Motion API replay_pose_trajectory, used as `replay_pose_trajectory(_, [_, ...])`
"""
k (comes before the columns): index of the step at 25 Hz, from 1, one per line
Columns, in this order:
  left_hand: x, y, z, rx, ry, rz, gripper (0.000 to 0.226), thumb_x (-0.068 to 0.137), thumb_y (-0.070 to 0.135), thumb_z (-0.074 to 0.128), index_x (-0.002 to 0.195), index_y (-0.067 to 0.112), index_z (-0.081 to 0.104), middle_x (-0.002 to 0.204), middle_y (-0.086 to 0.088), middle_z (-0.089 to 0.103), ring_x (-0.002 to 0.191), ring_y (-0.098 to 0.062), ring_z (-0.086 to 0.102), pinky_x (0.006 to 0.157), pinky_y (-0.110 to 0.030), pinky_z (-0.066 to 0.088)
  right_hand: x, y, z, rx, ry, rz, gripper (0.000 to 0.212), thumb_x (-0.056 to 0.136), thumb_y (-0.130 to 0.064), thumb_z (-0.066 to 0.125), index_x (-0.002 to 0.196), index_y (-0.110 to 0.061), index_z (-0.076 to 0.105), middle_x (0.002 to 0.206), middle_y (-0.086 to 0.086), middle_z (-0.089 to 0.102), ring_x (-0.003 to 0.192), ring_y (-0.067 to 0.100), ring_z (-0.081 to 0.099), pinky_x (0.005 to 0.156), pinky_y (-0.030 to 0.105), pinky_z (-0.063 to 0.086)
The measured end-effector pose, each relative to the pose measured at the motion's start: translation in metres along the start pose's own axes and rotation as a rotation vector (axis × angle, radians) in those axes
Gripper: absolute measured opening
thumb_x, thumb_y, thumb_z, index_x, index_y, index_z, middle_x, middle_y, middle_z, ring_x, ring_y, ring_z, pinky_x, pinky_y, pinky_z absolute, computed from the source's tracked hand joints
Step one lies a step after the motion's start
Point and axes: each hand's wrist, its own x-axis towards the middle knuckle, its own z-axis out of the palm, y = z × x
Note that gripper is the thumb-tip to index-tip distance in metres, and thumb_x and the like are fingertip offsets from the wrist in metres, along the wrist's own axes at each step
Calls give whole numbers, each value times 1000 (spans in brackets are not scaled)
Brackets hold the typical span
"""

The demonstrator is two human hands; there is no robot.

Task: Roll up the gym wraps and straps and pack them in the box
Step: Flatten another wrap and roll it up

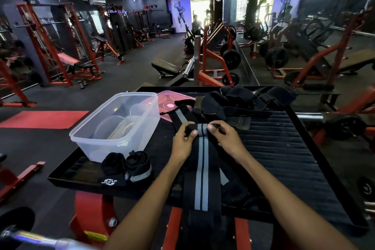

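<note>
A long black wrap with two grey stripes lies along the black ribbed platform toward me, its near end hanging over the edge. My left hand and my right hand pinch its far end, where a small roll has formed. A clear plastic box stands empty at the left. Two rolled wraps sit in front of the box. A second striped wrap and a heap of black straps lie beyond my hands.
A pink lid lies behind the box. The platform sits on a red machine frame. A chrome bar crosses the lower left. Benches, racks and weight plates fill the gym floor around; a red mat lies at left.
</note>
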Motion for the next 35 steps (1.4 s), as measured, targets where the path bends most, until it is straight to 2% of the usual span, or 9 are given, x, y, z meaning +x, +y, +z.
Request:
replay_pose_trajectory(3, [-1,1,1,-13,-25,-13,28,92,19,56,119,12,54,104,2,62,90,-6,59,79,-12,48,1,2,-1,23,20,-27,16,86,-16,65,102,-13,64,94,-2,66,86,7,61,74,18,46])
replay_pose_trajectory(6, [-1,0,1,5,-17,-83,26,94,28,53,113,11,58,92,5,63,83,-7,59,69,-7,46,0,0,-2,2,12,-76,21,82,-5,67,101,-15,64,96,-2,66,88,6,60,78,9,45])
replay_pose_trajectory(11, [2,-3,-1,64,-5,-37,32,93,23,54,121,6,54,105,-3,61,95,-15,57,75,-14,46,2,7,1,-33,-11,12,23,84,-29,68,104,-18,66,99,0,68,92,12,62,82,26,48])
replay_pose_trajectory(13, [3,-4,1,38,-13,-58,34,93,24,55,123,7,54,107,-3,61,97,-15,57,78,-12,46,2,5,0,-15,5,-27,21,85,-19,67,105,-12,65,99,1,68,90,9,62,81,17,47])
replay_pose_trajectory(16, [4,-4,3,-20,-20,-171,34,93,29,53,119,8,57,101,-9,63,96,-21,61,85,-28,50,0,0,-2,-12,16,-83,28,83,-6,66,110,-10,63,102,0,66,94,9,60,77,3,42])
replay_pose_trajectory(21, [3,-4,2,-15,-32,-109,29,94,19,53,120,6,54,105,-8,63,97,-19,60,82,-25,50,-2,-1,2,-73,-17,-26,31,90,-27,60,119,-16,59,106,-6,63,99,5,57,80,10,43])
replay_pose_trajectory(27, [4,-4,3,31,-34,-170,35,96,30,47,120,6,56,109,-5,61,103,-16,57,85,-23,43,-4,-2,0,-104,5,-111,26,86,-11,64,111,-13,62,101,-4,65,95,7,59,78,2,41])
replay_pose_trajectory(32, [2,-1,2,80,-34,-116,32,98,22,45,123,4,51,108,-3,58,102,-15,53,85,-23,39,-6,-5,3,-127,-34,3,35,89,-35,60,120,-19,60,110,-5,64,103,7,58,79,9,42])
replay_pose_trajectory(35, [2,-5,4,59,-64,-118,35,97,25,46,127,7,50,117,-6,59,110,-18,55,97,-30,43,-6,-8,2,-144,-3,-16,28,92,-29,57,116,-15,61,100,-3,66,92,7,60,68,-1,40])
